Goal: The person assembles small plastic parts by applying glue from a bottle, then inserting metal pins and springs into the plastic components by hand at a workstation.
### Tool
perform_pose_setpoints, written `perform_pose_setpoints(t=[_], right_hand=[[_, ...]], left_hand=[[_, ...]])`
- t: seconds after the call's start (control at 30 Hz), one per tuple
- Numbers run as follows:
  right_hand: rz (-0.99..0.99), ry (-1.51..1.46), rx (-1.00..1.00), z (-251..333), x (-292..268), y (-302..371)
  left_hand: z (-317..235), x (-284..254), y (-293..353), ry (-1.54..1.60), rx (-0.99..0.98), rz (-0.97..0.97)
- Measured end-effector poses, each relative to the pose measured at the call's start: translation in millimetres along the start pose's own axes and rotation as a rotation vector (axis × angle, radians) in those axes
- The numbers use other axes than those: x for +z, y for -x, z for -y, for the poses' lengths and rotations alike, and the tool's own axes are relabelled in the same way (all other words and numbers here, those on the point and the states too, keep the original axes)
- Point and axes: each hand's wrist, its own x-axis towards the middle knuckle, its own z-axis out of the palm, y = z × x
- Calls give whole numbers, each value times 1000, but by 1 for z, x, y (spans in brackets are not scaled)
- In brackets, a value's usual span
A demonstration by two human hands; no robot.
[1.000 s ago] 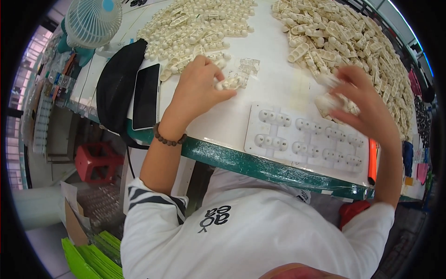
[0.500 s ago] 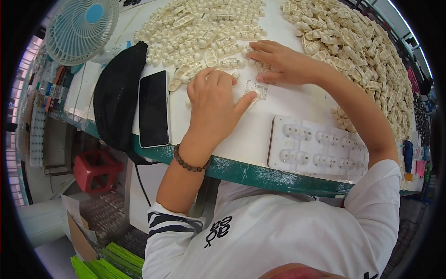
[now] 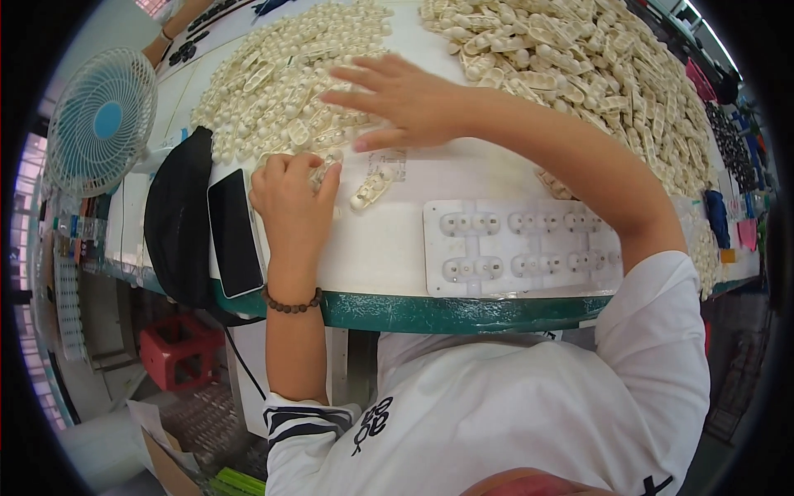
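My left hand (image 3: pixel 294 194) rests on the white table (image 3: pixel 380 248), its fingers closed around a small clear plastic piece (image 3: pixel 318 172) at the edge of the left heap of cream plastic parts (image 3: pixel 281 74). My right hand (image 3: pixel 405 99) reaches across with fingers spread flat over that heap's near edge, holding nothing that I can see. One cream part (image 3: pixel 370 188) lies loose on the table between the hands. A white moulded tray with rows of sockets (image 3: pixel 521 246) sits near the table's front edge, under my right forearm.
A second, larger heap of cream parts (image 3: pixel 595 66) covers the right of the table. A black phone (image 3: pixel 236 231) and a black pouch (image 3: pixel 174 223) lie at the left. A blue-and-white fan (image 3: pixel 99 120) stands further left. A red stool (image 3: pixel 178 351) is on the floor below.
My right hand has swung from the right heap across to the left heap. My left hand has drawn back slightly and curled around a small piece. The view has shifted left.
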Motion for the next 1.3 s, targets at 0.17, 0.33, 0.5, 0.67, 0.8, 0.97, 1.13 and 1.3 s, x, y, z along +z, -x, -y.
perform_pose_setpoints(t=[0.17, 0.33, 0.5, 0.67, 0.8, 0.97, 1.13, 1.3], right_hand=[[314, 246, 338, -23, -58, 101], [271, 148, 386, -10, -81, 153], [-11, -53, 282, 3, -98, 171], [-260, -657, 671, 39, -117, 206], [-300, -1292, 951, 65, -122, 210], [-231, -1118, 958, 57, -116, 211], [-37, -271, 703, 41, -101, 227], [158, -34, 631, 36, -107, 222]], left_hand=[[-14, -2, -8, 336, 21, -9], [-56, 1, -25, 477, 359, 230], [-118, 14, -34, 555, 633, 429], [-148, 42, -36, 548, 762, 363], [-174, 25, -26, 961, 627, 484], [-156, 17, -19, 861, 759, 379], [-116, 5, -9, 595, 599, 386], [-95, -17, -20, 472, 510, 572]])
